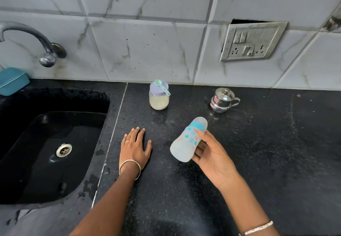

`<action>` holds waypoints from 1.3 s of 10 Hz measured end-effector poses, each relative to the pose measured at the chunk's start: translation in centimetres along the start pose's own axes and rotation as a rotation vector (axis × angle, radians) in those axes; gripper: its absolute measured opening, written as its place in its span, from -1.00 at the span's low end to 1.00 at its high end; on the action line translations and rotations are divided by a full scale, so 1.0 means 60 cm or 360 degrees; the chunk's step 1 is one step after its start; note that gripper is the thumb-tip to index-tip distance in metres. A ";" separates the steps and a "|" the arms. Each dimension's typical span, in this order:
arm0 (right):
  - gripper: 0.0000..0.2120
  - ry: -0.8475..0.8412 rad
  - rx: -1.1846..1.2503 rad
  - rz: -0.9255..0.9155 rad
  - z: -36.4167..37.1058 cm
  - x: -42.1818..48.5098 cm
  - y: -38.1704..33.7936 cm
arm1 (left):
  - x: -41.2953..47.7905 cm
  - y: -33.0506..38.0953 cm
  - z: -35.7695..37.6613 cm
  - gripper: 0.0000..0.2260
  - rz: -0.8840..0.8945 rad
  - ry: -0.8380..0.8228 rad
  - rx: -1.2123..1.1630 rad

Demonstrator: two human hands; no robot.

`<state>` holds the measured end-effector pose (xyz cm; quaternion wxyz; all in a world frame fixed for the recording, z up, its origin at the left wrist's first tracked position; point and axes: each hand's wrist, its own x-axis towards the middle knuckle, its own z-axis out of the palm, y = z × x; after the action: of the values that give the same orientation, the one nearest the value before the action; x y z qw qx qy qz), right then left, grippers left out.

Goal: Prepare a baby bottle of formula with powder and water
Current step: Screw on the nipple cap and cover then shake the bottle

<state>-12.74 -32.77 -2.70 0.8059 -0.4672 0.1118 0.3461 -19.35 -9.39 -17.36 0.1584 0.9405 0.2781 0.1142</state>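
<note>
Sink (18,125): far left, dark basin, a tap (27,34) arching over it from the wall.
Left hand (135,147): flat on the black counter (276,152) beside the sink, fingers spread, holding nothing.
Jar (159,98): far centre by the tiled wall, lid on, pale powder inside, a green scoop (162,86) lying across the lid.
Bottle (189,139): near centre, tilted with its capped top pointing away, lifted off the counter; it looks empty.
Right hand (212,154): fingers wrapped round the bottle's lower body from the right.
Pot (222,100): far right of the jar, small steel vessel, lid on, handle to the right; contents hidden, likely the water.
Progress: barely begun, by the look of it. Bottle is capped, jar and pot are closed, the scoop is unused. Left to do: open the bottle, add powder and water, close, mix.
</note>
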 end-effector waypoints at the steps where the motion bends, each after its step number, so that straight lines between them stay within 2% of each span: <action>1: -0.54 -0.0045 0.0334 0.0164 -0.006 -0.002 0.006 | 0.003 -0.002 0.002 -0.51 -0.0005 0.0005 -0.0004; 2: -0.54 -0.0044 0.0456 0.0167 -0.013 0.004 0.012 | 0.003 -0.003 0.002 -0.51 -0.0007 0.0009 0.0003; 3: -0.56 -0.0097 0.0319 0.0156 -0.013 0.004 0.010 | 0.001 0.000 0.001 -0.52 0.0000 0.0029 0.0004; 5: -0.30 -0.0319 0.0008 0.0091 -0.004 -0.006 0.016 | 0.001 0.001 -0.002 -0.51 0.0005 0.0034 0.0008; 6: -0.17 -0.0401 0.0034 0.0106 0.009 -0.013 0.016 | 0.001 0.001 -0.001 -0.51 0.0007 0.0025 0.0017; 7: -0.23 -0.0588 0.0209 0.0181 0.017 -0.022 0.017 | 0.002 0.000 0.001 -0.51 0.0015 0.0019 0.0019; 8: -0.52 -0.0599 0.0224 0.0233 0.023 -0.029 0.015 | 0.003 -0.002 0.001 -0.50 0.0017 0.0032 0.0028; 9: -0.51 -0.0555 0.0346 0.0284 0.030 -0.034 0.013 | 0.003 -0.002 0.003 -0.50 0.0024 0.0034 0.0037; 11: -0.57 -0.0456 0.0283 0.0300 0.036 -0.039 0.000 | -0.001 0.003 -0.007 -0.55 0.0073 0.0087 0.0110; 12: -0.52 -0.0441 0.0242 0.0268 0.041 -0.044 -0.012 | 0.009 0.047 -0.036 -0.64 0.0153 0.0185 -0.0097; 13: -0.47 -0.0504 0.0154 0.0172 0.042 -0.048 -0.023 | 0.017 0.134 -0.129 -0.63 0.0033 -0.0018 -0.1054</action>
<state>-14.29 -32.42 1.07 0.8152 -0.3608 0.0248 0.4524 -16.96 -13.42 -7.14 0.4560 0.8412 0.2154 0.1949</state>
